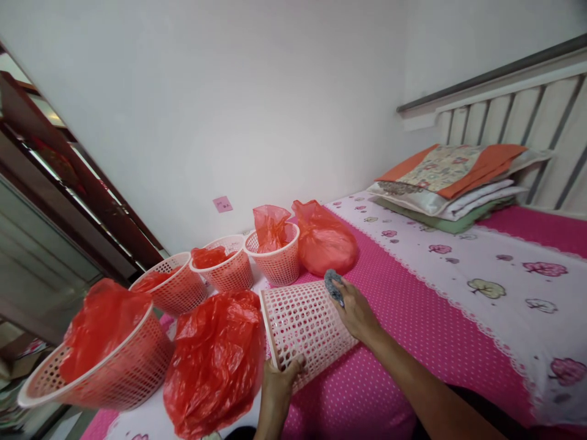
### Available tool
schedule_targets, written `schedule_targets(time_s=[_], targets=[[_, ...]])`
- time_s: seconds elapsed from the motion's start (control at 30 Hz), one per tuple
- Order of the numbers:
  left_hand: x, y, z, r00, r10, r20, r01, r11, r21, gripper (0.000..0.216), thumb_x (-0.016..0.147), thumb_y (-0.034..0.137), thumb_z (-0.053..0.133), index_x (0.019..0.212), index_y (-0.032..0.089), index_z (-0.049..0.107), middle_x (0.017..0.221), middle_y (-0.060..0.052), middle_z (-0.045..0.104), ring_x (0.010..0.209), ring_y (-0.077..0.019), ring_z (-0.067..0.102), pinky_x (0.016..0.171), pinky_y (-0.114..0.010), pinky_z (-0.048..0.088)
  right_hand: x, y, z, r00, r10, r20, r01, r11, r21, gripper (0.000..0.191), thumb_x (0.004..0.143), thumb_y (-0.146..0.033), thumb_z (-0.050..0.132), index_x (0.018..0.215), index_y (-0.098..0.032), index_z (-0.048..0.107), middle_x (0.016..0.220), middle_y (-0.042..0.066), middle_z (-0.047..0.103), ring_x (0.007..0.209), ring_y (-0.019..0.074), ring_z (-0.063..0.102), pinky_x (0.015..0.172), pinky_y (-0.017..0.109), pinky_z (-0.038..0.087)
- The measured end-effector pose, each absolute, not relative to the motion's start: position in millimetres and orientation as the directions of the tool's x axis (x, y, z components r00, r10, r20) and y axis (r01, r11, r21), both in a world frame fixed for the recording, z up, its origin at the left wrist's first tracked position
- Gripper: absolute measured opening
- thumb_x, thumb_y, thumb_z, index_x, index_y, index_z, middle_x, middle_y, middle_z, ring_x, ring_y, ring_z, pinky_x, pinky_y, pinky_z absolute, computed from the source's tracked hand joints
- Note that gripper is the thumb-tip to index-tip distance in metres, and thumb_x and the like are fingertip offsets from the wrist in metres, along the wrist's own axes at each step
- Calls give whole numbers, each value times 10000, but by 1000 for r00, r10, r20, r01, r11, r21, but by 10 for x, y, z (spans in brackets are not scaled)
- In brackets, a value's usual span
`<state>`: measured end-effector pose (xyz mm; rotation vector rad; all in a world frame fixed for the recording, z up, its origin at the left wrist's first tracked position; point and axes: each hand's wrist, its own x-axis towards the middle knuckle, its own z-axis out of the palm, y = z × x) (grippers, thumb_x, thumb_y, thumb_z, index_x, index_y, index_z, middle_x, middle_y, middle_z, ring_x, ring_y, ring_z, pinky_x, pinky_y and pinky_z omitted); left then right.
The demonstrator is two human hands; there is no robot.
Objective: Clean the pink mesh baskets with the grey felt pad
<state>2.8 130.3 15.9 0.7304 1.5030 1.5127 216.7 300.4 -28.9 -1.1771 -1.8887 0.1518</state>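
Observation:
A pale pink plastic basket (305,321) with a perforated wall lies tipped on its side in front of me, its rim facing left. My left hand (282,385) grips the lower part of that rim, thumb on the outer wall. My right hand (355,305) holds a grey-blue cloth (333,286) against the upper wall near the basket's far end. Just left of the basket lies a crumpled red plastic bag (215,360). Behind it a full, knotted-looking red plastic bag (325,238) rests on the bed.
Several pink baskets with red bags inside, including a large basket (151,360), line the left side. Folded bedding (458,177) is stacked at the back right by the white headboard (509,116). A white wall (229,110) closes off the back.

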Motion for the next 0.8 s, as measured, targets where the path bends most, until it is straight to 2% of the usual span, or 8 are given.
schedule_targets(time_s=[0.13,0.33,0.5,0.7,0.8], targets=[[41,1229,77,-402,911,-94,-133,43,990,573,515,542,1042,846,125,830,786,-104,851,728,-264,806,692,-357,672,2098,2914,-206,-163,774,612,704,526,-478,487,1060,-379,525,1484,-162,623,1610,209,549,1505,367,499,1251,598,415],[147,1118,41,-380,921,-86,-132,38,991,545,554,570,1019,829,135,839,801,-121,852,739,-273,804,720,-364,663,1933,2763,-48,-239,758,607,707,564,-426,444,1069,-367,553,1475,-217,652,1597,182,582,1507,365,511,1263,657,365],[151,1056,-46,-371,924,-92,-127,47,991,533,574,580,1006,825,139,843,793,-119,848,746,-283,798,736,-377,658,1691,2508,220,-364,718,592,610,665,-431,493,1052,-306,595,1537,-216,608,1624,179,562,1552,347,466,1292,648,331],[142,1005,-136,-304,949,-88,-151,43,988,546,650,561,976,958,127,853,938,-184,869,885,-348,821,870,-454,662,1406,2031,536,-587,609,534,439,793,-423,650,993,-280,687,1619,-230,522,1723,174,441,1632,330,340,1350,625,231],[128,994,-148,-330,941,-77,-207,8,978,568,627,510,991,1036,148,834,1008,-185,866,926,-366,822,872,-476,665,1341,1867,580,-650,552,522,361,829,-426,706,981,-284,691,1652,-243,474,1765,151,380,1662,306,275,1374,592,176]])
